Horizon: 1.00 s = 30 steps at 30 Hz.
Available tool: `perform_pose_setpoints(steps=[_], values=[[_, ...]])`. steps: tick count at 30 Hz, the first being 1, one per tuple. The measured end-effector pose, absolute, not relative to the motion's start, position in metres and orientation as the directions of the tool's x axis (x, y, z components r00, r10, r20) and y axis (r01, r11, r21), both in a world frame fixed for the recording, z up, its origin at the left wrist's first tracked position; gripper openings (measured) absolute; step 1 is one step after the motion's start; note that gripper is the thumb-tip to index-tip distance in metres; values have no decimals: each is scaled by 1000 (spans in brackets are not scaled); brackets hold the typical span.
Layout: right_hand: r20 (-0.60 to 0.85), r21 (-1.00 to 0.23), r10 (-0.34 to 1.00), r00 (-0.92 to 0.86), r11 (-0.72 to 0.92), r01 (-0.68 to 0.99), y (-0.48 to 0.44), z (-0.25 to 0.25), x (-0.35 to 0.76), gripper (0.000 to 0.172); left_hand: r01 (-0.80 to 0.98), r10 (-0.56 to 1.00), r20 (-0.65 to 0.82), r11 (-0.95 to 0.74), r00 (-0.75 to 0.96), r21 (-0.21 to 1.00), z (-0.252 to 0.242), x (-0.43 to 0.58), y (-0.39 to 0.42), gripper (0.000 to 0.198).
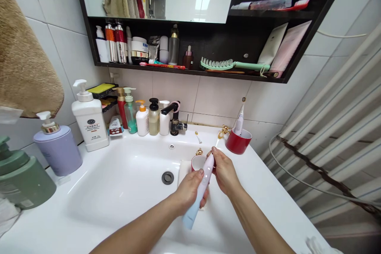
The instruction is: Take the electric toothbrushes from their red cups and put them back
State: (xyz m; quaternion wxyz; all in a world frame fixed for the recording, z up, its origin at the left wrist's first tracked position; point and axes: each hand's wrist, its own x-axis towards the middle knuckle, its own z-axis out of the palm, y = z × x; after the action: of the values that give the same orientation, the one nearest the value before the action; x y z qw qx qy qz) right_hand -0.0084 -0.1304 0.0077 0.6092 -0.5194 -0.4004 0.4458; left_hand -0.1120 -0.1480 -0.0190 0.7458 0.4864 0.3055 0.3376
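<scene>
My left hand (190, 188) is wrapped around an electric toothbrush handle (203, 180), which fades from pale pink at the top to light blue at the bottom. It is tilted over the basin. At its upper end, my right hand (224, 170) has its fingers closed on the stem of a toothbrush head (220, 136). Whether head and handle are joined is hidden by the fingers. Behind the handle a red cup (198, 162) with a white inside is partly covered. A loose brush head (198, 137) lies on the sink's back ledge.
Right of the black faucet (175, 121), a second red cup (238, 143) holds another electric toothbrush (239, 121). Several pump bottles (143, 119) line the left and back of the white sink (119, 190). A dark cabinet shelf (214, 72) hangs above; a pleated curtain (336, 147) is at right.
</scene>
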Motion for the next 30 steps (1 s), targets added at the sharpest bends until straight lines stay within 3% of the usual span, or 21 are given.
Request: perform_pose_setpoints(steps=[3, 7, 9, 13, 17, 30], values=[[-2, -973, 991, 133, 29, -228, -134, 11, -12, 34, -247, 813, -95, 283, 575, 927, -17, -113, -143, 45], [31, -996, 982, -187, 16, -83, -141, 15, -16, 27, -326, 868, -64, 252, 493, 911, -13, -116, -135, 47], [35, -999, 971, -238, 27, -37, -143, 15, -16, 24, -342, 884, -67, 247, 463, 907, -12, -117, -134, 48], [104, -990, 989, -104, 93, -102, -140, 16, -13, 19, -313, 869, -66, 246, 490, 917, -12, -118, -137, 50], [72, -963, 993, 98, 95, -253, -134, 16, -6, 25, -276, 784, -94, 325, 613, 905, -12, -116, -144, 49], [91, -988, 984, 152, 108, -109, -133, 17, -1, 25, -194, 865, 2, 110, 501, 975, -20, -111, -147, 37]])
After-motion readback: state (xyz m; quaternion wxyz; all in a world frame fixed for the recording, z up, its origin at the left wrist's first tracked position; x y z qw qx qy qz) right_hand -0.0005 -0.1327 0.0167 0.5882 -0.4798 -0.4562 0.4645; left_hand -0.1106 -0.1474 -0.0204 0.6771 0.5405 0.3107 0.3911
